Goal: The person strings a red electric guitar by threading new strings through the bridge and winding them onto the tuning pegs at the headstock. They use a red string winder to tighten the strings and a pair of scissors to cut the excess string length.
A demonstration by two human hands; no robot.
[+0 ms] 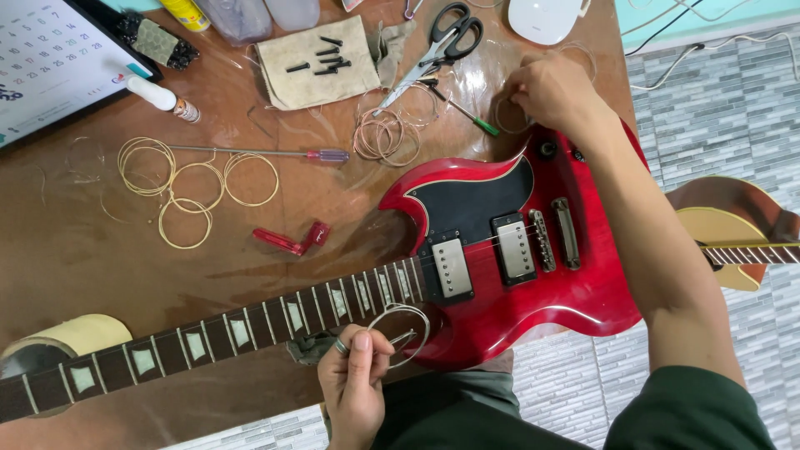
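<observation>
While the red electric guitar lies flat across the brown table, body toward three o'clock and neck running out toward eight, the person's left hand sits at six o'clock just below the fretboard, thumb and fingers pinched on a coiled guitar string whose loop rests against the lower edge of the body. The right hand reaches across to one o'clock, beyond the guitar's upper horn, fingers curled and closed on a thin wire there; how tightly, I cannot tell.

Near the centre, at about twelve, a small bundle of coppery coiled strings lies beside a pair of scissors and a green-handled screwdriver. A beige cloth carrying several black screws sits at eleven. Further toward ten, pale gold string coils spread out under a long screwdriver with a purple handle. A red string winder lies close above the neck. At three o'clock, off the table edge, part of a second guitar shows.
</observation>
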